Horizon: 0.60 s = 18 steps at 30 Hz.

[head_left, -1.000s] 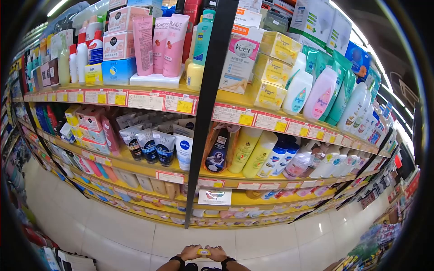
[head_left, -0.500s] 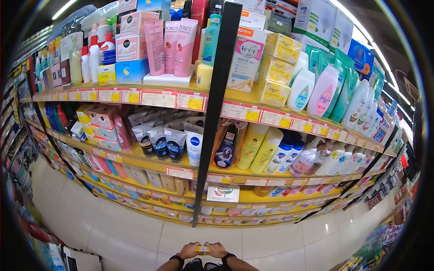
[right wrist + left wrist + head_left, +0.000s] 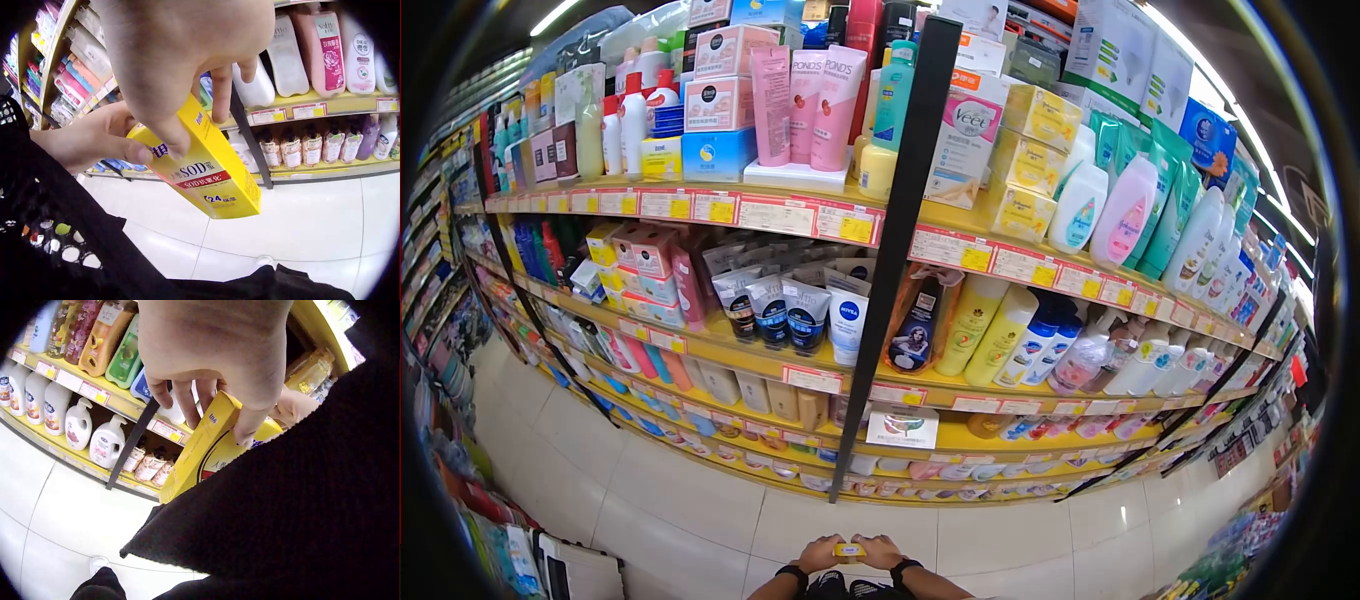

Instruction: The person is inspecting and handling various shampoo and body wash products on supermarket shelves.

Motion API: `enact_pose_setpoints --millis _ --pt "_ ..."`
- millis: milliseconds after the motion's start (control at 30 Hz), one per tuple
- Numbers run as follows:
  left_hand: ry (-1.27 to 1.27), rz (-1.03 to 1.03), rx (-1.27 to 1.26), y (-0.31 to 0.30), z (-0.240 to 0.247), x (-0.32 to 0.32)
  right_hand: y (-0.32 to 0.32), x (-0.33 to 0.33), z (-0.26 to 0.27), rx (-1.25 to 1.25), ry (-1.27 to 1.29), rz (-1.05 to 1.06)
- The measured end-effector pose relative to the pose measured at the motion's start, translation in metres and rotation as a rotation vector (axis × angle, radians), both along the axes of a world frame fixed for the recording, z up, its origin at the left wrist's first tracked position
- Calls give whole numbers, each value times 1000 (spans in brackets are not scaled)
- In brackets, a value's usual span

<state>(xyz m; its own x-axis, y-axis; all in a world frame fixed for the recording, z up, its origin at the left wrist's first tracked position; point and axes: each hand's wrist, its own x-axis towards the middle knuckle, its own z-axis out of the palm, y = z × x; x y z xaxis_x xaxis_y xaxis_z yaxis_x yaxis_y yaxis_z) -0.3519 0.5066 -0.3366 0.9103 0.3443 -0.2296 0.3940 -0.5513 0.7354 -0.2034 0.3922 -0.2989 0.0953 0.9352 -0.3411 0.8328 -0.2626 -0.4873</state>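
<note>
A small yellow carton (image 3: 219, 165) printed "SOD" is held between both hands, low in front of the body. In the head view the left hand (image 3: 818, 554) grips one end and the right hand (image 3: 882, 552) the other. The right wrist view shows the right thumb lying on the printed face near the top, with the left hand (image 3: 84, 140) pinching the same end from the side. In the left wrist view, the left thumb presses the carton (image 3: 203, 450) while the fingers reach behind it. Both wrists wear dark bands.
Ahead stands a long yellow shelf unit (image 3: 790, 215) with bottles, tubes and boxes on several levels. A black upright post (image 3: 897, 270) divides it. Pale floor tiles (image 3: 680, 510) lie between the person and the shelves. More goods (image 3: 1240, 550) crowd the lower right, and a white case (image 3: 580, 570) the lower left.
The head view has turned a little left, so the shelves appear further right. Both hands keep holding the carton low in front.
</note>
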Motion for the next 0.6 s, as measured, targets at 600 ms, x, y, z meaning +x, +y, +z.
enact_pose_setpoints --millis 600 --pt "56 15 0 -7 7 -19 -4 -18 -5 10 16 15"
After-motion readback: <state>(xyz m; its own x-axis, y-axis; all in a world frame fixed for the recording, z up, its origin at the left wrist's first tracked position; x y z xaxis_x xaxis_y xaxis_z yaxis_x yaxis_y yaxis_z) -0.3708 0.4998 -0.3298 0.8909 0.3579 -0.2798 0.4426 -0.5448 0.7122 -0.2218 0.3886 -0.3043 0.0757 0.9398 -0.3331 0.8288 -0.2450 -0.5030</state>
